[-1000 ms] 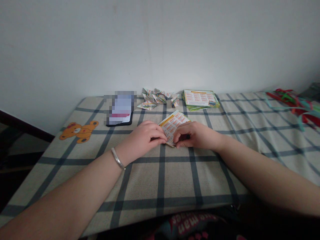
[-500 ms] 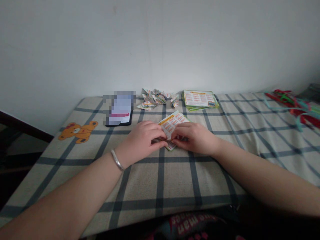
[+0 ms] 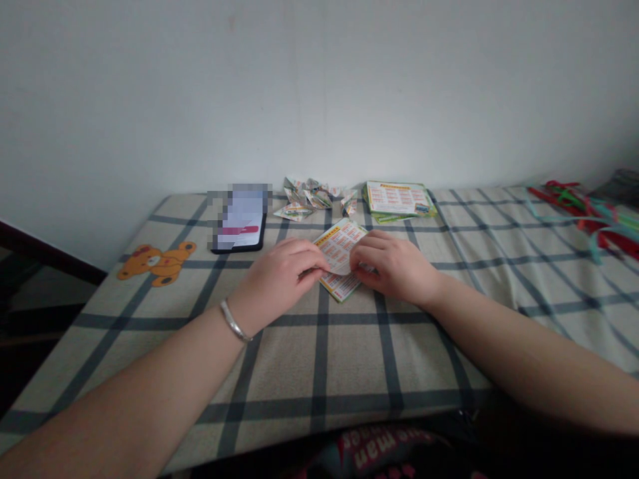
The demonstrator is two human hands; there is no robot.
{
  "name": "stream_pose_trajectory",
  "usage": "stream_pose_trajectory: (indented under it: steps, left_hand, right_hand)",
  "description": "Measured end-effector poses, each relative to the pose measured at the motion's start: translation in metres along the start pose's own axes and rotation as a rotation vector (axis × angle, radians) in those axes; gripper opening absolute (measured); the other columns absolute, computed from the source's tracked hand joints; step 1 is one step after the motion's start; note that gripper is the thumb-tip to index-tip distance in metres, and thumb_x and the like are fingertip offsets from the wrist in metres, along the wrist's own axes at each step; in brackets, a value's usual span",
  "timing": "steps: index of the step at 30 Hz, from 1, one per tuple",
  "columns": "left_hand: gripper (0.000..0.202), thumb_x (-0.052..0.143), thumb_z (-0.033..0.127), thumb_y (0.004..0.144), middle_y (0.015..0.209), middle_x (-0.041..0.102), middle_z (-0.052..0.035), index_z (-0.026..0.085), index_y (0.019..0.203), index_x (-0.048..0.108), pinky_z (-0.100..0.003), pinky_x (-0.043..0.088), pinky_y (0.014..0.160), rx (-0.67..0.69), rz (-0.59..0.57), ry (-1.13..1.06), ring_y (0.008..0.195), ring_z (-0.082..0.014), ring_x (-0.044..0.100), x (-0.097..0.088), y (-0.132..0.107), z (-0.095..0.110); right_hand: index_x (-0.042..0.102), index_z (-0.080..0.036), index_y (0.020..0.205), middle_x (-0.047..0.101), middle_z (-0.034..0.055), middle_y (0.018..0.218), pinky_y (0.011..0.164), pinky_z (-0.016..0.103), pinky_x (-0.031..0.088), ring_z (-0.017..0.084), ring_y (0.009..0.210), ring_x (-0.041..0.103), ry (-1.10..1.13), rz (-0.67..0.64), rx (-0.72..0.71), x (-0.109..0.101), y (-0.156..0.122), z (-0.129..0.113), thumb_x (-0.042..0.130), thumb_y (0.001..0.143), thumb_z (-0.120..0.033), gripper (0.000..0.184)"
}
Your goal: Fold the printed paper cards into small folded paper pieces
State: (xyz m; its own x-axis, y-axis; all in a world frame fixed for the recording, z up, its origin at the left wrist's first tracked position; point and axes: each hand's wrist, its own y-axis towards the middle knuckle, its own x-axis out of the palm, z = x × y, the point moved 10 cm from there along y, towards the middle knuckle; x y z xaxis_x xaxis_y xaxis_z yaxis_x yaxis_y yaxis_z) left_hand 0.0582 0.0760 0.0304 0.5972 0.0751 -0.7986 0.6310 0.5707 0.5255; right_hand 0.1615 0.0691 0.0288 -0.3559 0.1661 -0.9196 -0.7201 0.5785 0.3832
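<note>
A printed paper sheet (image 3: pixel 340 247) with orange and red text lies on the checked tablecloth (image 3: pixel 349 346) between my hands. Its near part is curled over onto the rest. My left hand (image 3: pixel 279 276), with a silver bracelet on the wrist, pinches the sheet's left side with closed fingers. My right hand (image 3: pixel 394 266) grips the right side and the curled flap. Behind them lie several small folded paper pieces (image 3: pixel 312 196) and a stack of the same printed sheets (image 3: pixel 399 198).
A black phone (image 3: pixel 239 223) lies at the back left, near a bear print (image 3: pixel 157 261) on the cloth. Red and green ribbons (image 3: pixel 589 213) spread over the far right. A white wall stands right behind the table. The table's left edge drops to a dark floor.
The sheet's near edge has been lifted and curled over toward the far side. Both hands shifted slightly away from me with it.
</note>
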Motion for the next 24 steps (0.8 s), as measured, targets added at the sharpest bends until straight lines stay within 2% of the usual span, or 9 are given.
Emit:
stream_pose_trajectory:
  steps: [5,8,11,18,24]
  left_hand:
    - [0.008,0.063,0.010,0.084,0.089,0.068,-0.0013,0.017,0.084,0.067,-0.030,0.050,0.082,-0.068,0.031,-0.046,0.088,-0.0154,0.062,-0.002,0.000,-0.007]
    - [0.004,0.064,0.014,0.084,0.089,0.068,-0.0026,0.017,0.083,0.065,-0.032,0.050,0.082,-0.086,0.035,-0.030,0.089,-0.0170,0.062,-0.004,0.000,-0.007]
    - [0.002,0.062,0.015,0.084,0.090,0.067,-0.0039,0.016,0.085,0.063,-0.034,0.050,0.082,-0.099,0.046,-0.005,0.090,-0.0183,0.062,-0.006,-0.001,-0.005]
    - [0.005,0.062,0.014,0.084,0.091,0.064,-0.0048,0.015,0.089,0.060,-0.036,0.050,0.082,-0.140,0.069,0.030,0.091,-0.0197,0.061,-0.012,-0.001,-0.006]
    - [0.004,0.058,0.015,0.086,0.094,0.065,-0.0057,0.016,0.087,0.062,-0.037,0.050,0.084,-0.112,0.007,0.025,0.092,-0.0199,0.060,-0.005,0.000,-0.007]
  right_hand:
    - [0.062,-0.017,0.088,0.066,0.0047,0.088,0.071,0.026,0.043,0.017,0.081,0.059,0.090,0.097,0.101,-0.006,-0.003,0.015,0.057,0.086,-0.013,0.006]
    - [0.063,-0.017,0.086,0.066,0.0045,0.084,0.068,0.026,0.044,0.016,0.077,0.060,0.142,0.129,0.086,-0.009,-0.004,0.017,0.059,0.088,-0.018,0.005]
    - [0.064,-0.017,0.085,0.066,0.0044,0.082,0.067,0.026,0.045,0.016,0.076,0.061,0.105,0.164,0.060,-0.014,-0.007,0.017,0.060,0.089,-0.021,0.007]
    - [0.062,-0.018,0.084,0.069,0.0047,0.087,0.067,0.028,0.043,0.017,0.079,0.059,-0.204,0.164,-0.089,-0.024,-0.010,0.003,0.053,0.092,-0.023,0.014]
    - [0.061,-0.020,0.082,0.067,0.0034,0.087,0.057,0.032,0.032,0.018,0.078,0.052,-0.571,0.157,0.016,-0.032,-0.010,0.006,0.048,0.094,-0.024,0.018]
